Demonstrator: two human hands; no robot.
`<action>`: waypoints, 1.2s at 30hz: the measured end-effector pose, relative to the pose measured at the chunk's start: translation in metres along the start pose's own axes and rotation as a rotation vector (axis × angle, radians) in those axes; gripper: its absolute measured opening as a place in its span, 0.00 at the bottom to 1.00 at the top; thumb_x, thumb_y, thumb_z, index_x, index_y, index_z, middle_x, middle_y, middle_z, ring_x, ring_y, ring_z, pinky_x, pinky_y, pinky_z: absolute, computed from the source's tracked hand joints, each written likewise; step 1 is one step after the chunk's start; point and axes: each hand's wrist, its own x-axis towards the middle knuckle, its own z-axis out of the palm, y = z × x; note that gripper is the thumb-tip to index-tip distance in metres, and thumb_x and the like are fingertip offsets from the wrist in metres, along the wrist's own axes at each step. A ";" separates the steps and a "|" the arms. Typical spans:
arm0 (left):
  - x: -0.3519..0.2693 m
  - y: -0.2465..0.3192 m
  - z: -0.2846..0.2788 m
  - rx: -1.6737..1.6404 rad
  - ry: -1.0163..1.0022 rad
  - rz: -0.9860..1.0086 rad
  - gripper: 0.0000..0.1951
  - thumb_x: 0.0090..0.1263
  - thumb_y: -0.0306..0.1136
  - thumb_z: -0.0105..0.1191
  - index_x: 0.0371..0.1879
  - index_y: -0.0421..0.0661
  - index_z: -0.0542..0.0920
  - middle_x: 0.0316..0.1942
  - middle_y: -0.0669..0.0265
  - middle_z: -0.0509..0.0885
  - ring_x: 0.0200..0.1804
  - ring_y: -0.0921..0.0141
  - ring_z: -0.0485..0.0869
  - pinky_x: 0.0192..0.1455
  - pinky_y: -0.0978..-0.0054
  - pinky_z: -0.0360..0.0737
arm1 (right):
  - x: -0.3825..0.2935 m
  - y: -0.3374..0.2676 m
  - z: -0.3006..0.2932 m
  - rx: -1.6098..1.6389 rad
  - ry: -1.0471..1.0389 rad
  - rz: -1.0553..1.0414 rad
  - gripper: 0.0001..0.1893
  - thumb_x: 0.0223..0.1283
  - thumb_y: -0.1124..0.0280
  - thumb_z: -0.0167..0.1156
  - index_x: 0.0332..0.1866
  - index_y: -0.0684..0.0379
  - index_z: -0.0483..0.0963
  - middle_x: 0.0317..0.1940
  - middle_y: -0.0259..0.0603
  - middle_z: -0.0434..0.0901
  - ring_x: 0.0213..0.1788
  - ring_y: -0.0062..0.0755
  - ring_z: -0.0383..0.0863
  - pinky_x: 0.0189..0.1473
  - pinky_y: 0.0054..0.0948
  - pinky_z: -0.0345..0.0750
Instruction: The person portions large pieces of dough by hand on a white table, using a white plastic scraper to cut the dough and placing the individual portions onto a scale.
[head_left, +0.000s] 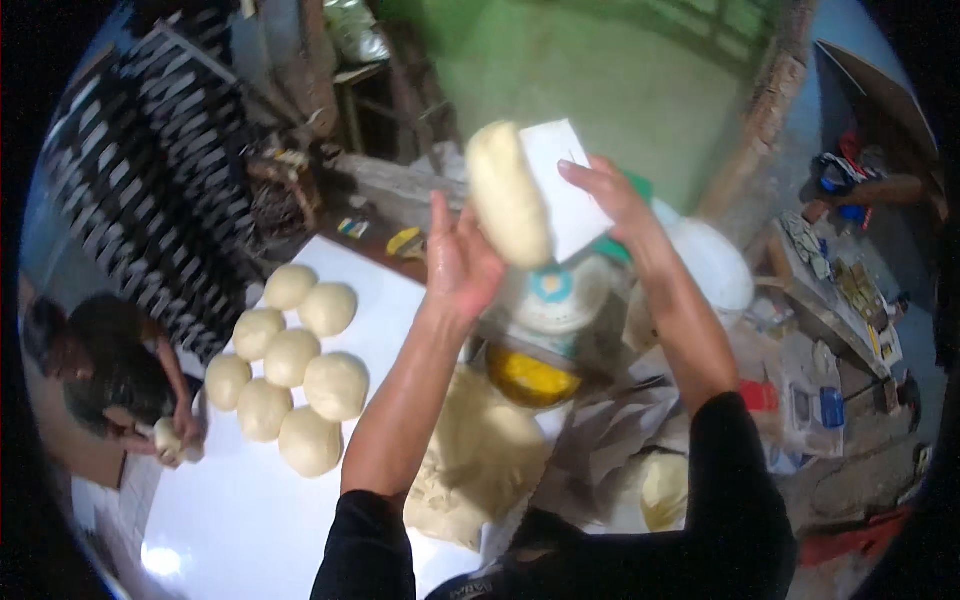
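Observation:
An elongated piece of dough (508, 195) is raised above a weighing scale (555, 296). My left hand (461, 262) is against its near left side, palm up and thumb apart, with the fingers partly hidden behind the dough. A flat white dough scraper (564, 187) is gripped in my right hand (611, 195), its edge up against the dough's right side. Below my forearms lies a large mass of dough (480, 457). Several rounded dough balls (291, 358) rest on the white tabletop (225, 517) to the left.
A bowl with yellow contents (534, 377) stands between the scale and the dough mass. At the far left a person (124, 367) handles another dough piece (169, 441) by the table edge. Stacked dark racks (150, 180) rise behind. A round white container (709, 262) is beyond my right forearm.

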 end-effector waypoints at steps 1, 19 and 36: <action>-0.025 0.005 0.020 -0.069 0.109 0.082 0.39 0.80 0.65 0.39 0.76 0.43 0.65 0.73 0.54 0.72 0.74 0.56 0.70 0.80 0.51 0.62 | -0.008 0.009 0.028 0.017 -0.031 0.024 0.21 0.71 0.62 0.63 0.62 0.64 0.75 0.47 0.43 0.86 0.42 0.28 0.89 0.46 0.31 0.86; -0.605 0.107 -0.165 2.242 1.178 -0.029 0.36 0.67 0.42 0.69 0.72 0.43 0.72 0.70 0.47 0.75 0.76 0.47 0.66 0.77 0.52 0.65 | -0.210 0.318 0.300 -0.357 -0.266 0.315 0.21 0.64 0.64 0.68 0.57 0.66 0.78 0.46 0.54 0.87 0.47 0.48 0.88 0.53 0.42 0.82; -0.493 0.003 -0.250 1.469 1.077 -0.183 0.30 0.72 0.56 0.56 0.65 0.48 0.78 0.46 0.48 0.89 0.51 0.51 0.87 0.59 0.57 0.81 | -0.170 0.433 0.407 -1.236 -0.249 -0.044 0.07 0.55 0.69 0.62 0.32 0.62 0.80 0.33 0.51 0.85 0.39 0.54 0.87 0.43 0.48 0.83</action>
